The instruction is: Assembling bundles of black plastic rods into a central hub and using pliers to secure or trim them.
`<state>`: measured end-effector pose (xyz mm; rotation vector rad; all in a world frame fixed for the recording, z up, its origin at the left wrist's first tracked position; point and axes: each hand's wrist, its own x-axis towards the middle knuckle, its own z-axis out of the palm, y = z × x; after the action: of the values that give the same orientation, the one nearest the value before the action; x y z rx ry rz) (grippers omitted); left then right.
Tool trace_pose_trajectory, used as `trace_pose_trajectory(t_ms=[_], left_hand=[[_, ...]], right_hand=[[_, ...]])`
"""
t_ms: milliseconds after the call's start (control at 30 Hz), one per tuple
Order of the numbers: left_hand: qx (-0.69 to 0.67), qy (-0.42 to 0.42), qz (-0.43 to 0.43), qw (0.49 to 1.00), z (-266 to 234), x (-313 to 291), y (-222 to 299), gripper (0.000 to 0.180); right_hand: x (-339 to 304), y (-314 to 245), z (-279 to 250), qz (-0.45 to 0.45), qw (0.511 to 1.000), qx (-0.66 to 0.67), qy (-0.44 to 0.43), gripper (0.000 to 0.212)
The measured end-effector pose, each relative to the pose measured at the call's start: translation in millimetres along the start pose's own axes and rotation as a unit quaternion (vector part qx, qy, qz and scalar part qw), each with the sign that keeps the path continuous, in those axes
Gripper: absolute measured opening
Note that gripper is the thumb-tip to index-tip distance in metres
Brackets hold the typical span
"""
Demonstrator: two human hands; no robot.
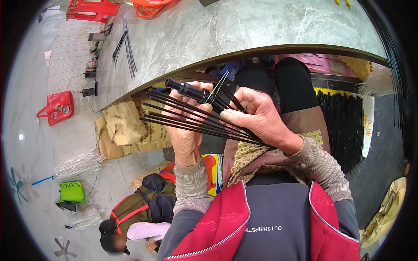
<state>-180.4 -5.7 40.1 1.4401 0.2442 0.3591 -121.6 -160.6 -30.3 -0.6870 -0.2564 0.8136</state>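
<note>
My left hand (185,126) is closed round a black stepped cylinder (187,90), whose wider end points up and to the left. Thin silvery prongs (219,85) stick out by the cylinder's inner end; what they belong to is unclear. A fan of long, thin black rods (191,115) crosses in front of my left palm and runs down to the right. My right hand (259,113) grips these rods, thumb on top and fingers curled beneath. Its fingertips sit close to the cylinder's inner end, where several rods come together. How the rods meet the cylinder is partly hidden by my fingers.
A grey marble-patterned table (270,26) curves across the far side, with loose dark rods (126,48) at its left. Brown paper sacks (126,124) lie to the left. A black bundle (342,126) lies at my right. Lower left, another person (146,206) bends near the floor.
</note>
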Motion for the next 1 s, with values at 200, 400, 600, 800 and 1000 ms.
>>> trace_pose_trajectory(t_ms=[200,400,600,800,1000], left_hand=[[0.011,-0.030,-0.031,0.999,-5.5,4.2,2.5,0.044],[-0.090,-0.084,-0.052,0.991,-16.8,9.7,-1.7,0.048],[-0.051,-0.057,-0.042,0.996,-18.0,10.9,-8.9,0.043],[-0.043,-0.053,-0.024,0.997,-13.0,9.1,-9.1,0.045],[-0.054,-0.047,-0.009,0.997,-13.8,9.1,-9.9,0.053]], right_hand=[[-2.9,-0.5,0.4,-0.020,1.000,-0.013,0.010,0.012],[-2.0,-0.6,-1.8,-0.008,1.000,-0.004,0.005,0.012],[-2.6,0.5,-1.1,-0.024,0.999,-0.023,0.022,0.013],[-2.2,1.5,-2.3,-0.024,0.998,-0.047,0.026,0.013],[-0.4,3.2,-3.3,-0.024,0.998,-0.042,0.032,0.012]])
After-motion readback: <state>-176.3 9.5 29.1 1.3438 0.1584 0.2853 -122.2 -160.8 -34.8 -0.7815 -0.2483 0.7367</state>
